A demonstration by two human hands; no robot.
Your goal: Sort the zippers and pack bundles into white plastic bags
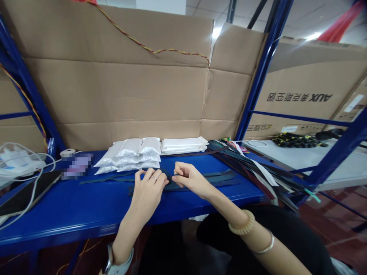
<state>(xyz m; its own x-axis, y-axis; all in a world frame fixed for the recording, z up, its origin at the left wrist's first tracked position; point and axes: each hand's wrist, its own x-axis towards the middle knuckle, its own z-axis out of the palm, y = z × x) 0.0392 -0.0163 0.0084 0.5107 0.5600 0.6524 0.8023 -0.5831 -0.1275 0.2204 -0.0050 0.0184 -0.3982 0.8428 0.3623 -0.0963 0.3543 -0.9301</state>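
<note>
Dark teal flat strips [220, 178] lay across the blue metal shelf [86, 217] at its near edge, left hand [147, 189] pressing them down with spread fingers while right hand [190, 179] seemed to pinch one between thumb and fingertips, hands close but apart.

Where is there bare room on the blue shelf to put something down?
The biggest bare patch of blue shelf lies between the dark panel and the left hand. A thinner band runs along the front edge beyond the right hand. Crowded: white packets behind, dark strips under the hands, a strip bundle rightward.
</note>
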